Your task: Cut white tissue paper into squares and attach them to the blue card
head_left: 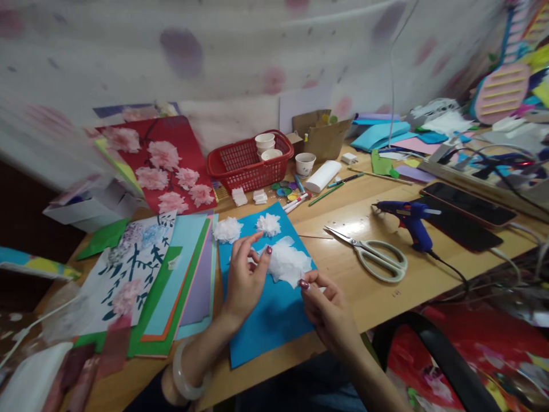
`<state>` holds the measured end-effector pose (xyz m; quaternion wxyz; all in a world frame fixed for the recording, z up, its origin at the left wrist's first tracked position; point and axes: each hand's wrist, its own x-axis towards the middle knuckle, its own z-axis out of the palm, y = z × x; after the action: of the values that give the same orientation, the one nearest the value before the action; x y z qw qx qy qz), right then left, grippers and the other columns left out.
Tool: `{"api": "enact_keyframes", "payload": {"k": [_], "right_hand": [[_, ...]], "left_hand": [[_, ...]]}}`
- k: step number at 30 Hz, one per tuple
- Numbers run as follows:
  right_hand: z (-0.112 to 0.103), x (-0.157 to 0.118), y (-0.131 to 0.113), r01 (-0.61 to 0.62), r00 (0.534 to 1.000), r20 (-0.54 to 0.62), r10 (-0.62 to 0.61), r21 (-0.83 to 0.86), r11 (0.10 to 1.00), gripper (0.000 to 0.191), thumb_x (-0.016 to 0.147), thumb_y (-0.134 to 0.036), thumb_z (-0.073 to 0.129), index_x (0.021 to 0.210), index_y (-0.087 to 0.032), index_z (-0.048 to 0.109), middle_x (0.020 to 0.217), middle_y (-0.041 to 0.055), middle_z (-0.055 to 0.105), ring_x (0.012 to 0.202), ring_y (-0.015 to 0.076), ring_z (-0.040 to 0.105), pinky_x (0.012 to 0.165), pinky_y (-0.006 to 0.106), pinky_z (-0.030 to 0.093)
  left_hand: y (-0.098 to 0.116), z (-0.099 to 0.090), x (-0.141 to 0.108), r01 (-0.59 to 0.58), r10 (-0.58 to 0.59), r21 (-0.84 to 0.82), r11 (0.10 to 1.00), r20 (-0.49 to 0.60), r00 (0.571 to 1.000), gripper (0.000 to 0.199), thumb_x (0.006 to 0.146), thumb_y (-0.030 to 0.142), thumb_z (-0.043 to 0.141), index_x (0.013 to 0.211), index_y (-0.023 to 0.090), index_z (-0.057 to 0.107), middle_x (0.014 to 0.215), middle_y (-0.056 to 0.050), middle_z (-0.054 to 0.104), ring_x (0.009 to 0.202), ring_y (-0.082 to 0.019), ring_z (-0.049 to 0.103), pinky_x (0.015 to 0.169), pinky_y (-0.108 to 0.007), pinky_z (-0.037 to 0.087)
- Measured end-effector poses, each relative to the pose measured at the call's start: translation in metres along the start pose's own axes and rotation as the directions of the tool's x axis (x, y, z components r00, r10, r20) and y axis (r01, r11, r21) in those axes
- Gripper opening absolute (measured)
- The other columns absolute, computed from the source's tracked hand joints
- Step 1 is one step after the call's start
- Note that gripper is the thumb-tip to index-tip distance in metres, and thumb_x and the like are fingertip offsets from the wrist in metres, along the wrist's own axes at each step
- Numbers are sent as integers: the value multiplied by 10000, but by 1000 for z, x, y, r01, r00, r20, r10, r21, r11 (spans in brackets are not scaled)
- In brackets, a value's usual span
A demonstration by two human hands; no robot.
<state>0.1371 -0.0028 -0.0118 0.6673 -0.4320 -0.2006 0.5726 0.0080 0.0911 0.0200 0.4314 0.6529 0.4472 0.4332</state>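
A large white tissue-paper flower [286,262] with ruffled layers is above or on a blue sheet of card [268,326]. My right hand [328,303] pinches its lower right edge between thumb and index finger. At its left side, my left hand [246,280] has its thumb and fingers apart; whether the thumb touches the paper I cannot tell. Toward the top of the card are two smaller white paper flowers, one at the left corner [227,230] and one farther right [268,224].
Right of the card lie scissors [373,254], a blue glue gun [407,220] with a cord, and phones [469,203]. Behind stand a red basket [246,166] with paper cups and a white roll [323,175]. Coloured sheets [195,286] and a red flower picture [160,166] are left.
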Motion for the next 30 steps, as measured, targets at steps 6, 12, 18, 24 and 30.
{"api": "enact_keyframes", "payload": {"k": [6, 12, 18, 24, 30], "right_hand": [[-2, 1, 5, 19, 1000, -12, -19, -52, 998, 385, 714, -512, 797, 789, -182, 612, 439, -142, 259, 383, 29, 142, 355, 165, 113], [-7, 1, 12, 29, 999, -14, -31, -124, 992, 359, 762, -508, 770, 857, -168, 708, 427, -127, 263, 386, 34, 170, 367, 176, 133], [-5, 1, 11, 34, 999, -24, -38, -133, 991, 360, 744, -520, 781, 828, -176, 714, 446, -116, 292, 385, 33, 193, 365, 175, 150], [-3, -1, 10, 28, 999, -35, -34, -139, 990, 359, 734, -513, 790, 795, -187, 654, 436, -123, 312, 371, 32, 193, 357, 175, 144], [-8, -1, 13, 61, 998, 1, -63, -230, 971, 302, 815, -483, 729, 800, -200, 627, 472, -119, 282, 397, 45, 193, 374, 191, 127]], "left_hand": [[-6, -1, -14, -364, 367, -70, 929, 319, 874, 153, 904, 192, 615, 971, 201, 753, 918, -57, 748, 879, -176, 684, 808, -274, 530], [-13, -2, -21, -311, 332, -120, 943, 271, 903, 151, 852, 156, 674, 962, 179, 775, 904, -65, 782, 842, -167, 718, 752, -242, 564], [-12, -2, -23, -358, 371, -97, 929, 237, 898, 136, 828, 117, 681, 910, 157, 782, 851, -73, 785, 786, -164, 726, 738, -247, 575], [-10, -1, -23, -415, 420, -73, 907, 239, 876, 135, 816, 109, 682, 904, 142, 779, 851, -86, 783, 783, -166, 728, 738, -248, 578], [-10, 0, -26, -253, 263, -71, 965, 264, 928, 94, 808, 170, 693, 856, 154, 773, 814, -63, 776, 750, -159, 724, 699, -229, 577]]}}
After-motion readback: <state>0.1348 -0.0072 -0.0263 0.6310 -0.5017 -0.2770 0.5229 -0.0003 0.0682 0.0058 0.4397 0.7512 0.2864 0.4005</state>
